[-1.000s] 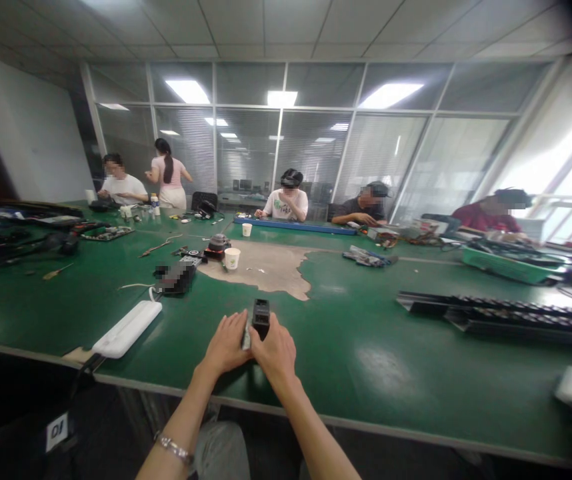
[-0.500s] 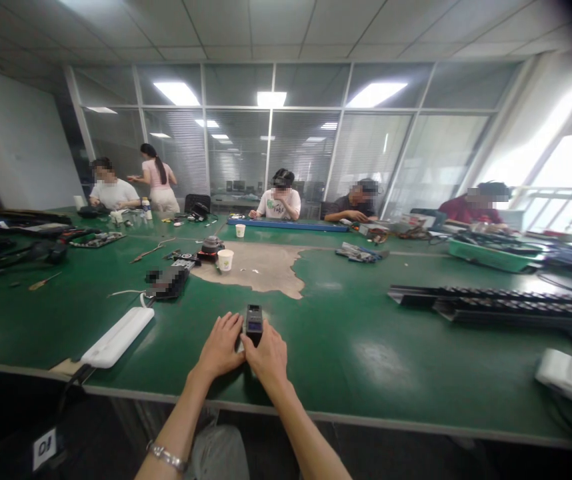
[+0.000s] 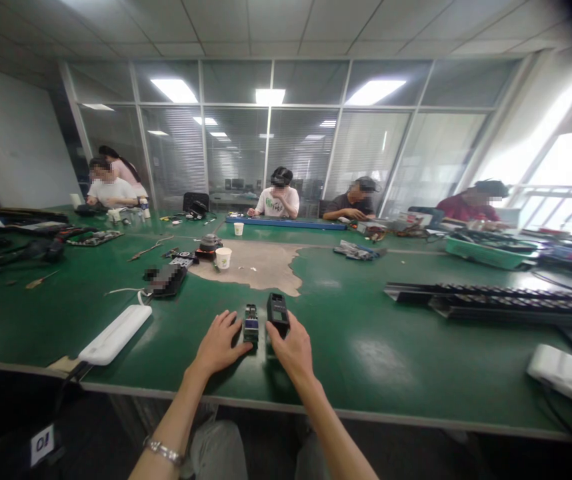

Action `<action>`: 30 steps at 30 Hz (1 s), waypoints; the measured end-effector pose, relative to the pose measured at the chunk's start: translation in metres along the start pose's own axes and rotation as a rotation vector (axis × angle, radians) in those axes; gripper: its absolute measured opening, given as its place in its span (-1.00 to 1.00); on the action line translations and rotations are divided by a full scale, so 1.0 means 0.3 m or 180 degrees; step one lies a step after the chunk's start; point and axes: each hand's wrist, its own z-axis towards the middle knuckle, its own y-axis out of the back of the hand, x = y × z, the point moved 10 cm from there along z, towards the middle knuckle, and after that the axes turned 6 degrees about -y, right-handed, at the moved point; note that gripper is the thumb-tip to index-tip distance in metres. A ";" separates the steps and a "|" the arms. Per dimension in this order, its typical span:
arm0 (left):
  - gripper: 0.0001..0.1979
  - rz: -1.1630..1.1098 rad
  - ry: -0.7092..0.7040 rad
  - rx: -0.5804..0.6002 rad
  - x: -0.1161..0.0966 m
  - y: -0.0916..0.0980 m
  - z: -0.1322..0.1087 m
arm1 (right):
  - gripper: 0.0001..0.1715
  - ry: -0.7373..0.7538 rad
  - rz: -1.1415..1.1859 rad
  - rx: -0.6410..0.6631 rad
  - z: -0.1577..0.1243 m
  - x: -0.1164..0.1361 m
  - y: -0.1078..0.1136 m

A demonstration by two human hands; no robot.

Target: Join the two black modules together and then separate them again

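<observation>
My right hand (image 3: 293,347) grips a black plastic housing (image 3: 278,313) with cut-out windows, thumb on its left side and fingers round its right. Just left of it, on the green tabletop, stands a small exposed circuit board assembly (image 3: 251,325) with a bluish display. Beside that assembly rests my left hand (image 3: 220,341), its fingers spread to the left and its thumb at the near end. Whether the thumb touches the board is hard to tell. A narrow gap separates the housing from the board.
A white power strip (image 3: 116,335) lies to the left, near a dark device (image 3: 166,280). Ahead are a paper cup (image 3: 223,259) and bare brown patch (image 3: 261,257). Metal rails (image 3: 466,303), a green basket (image 3: 491,252) and a white adapter (image 3: 566,375) lie right. Several people sit across the table.
The black housing has come off the circuit board assembly and moved right in my right hand. My left hand's fingers have spread beside the board. A person at the far left has moved left.
</observation>
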 end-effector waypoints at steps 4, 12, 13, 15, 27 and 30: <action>-0.34 0.0031 0.0012 0.0027 -0.002 0.003 0.001 | -0.57 0.0022 -0.0281 0.0095 -0.030 -0.078 -0.009; -0.34 0.0057 0.0004 0.0062 -0.008 0.005 0.000 | -0.41 -0.0120 -0.0751 0.0139 -0.054 -0.115 -0.038; -0.34 0.0057 0.0003 0.0061 -0.009 0.005 0.000 | -0.38 -0.0119 -0.0814 0.0149 -0.056 -0.118 -0.044; -0.34 0.0052 0.0008 0.0058 -0.009 0.005 0.000 | -0.33 -0.0127 -0.0910 0.0173 -0.060 -0.126 -0.055; -0.28 0.0000 0.0047 -0.0026 -0.001 0.010 -0.003 | -0.29 -0.0162 -0.0816 0.0202 -0.060 -0.135 -0.047; -0.29 -0.0020 0.0032 -0.0024 -0.003 0.009 -0.003 | -0.50 -0.0166 -0.0475 0.0223 -0.041 -0.082 -0.025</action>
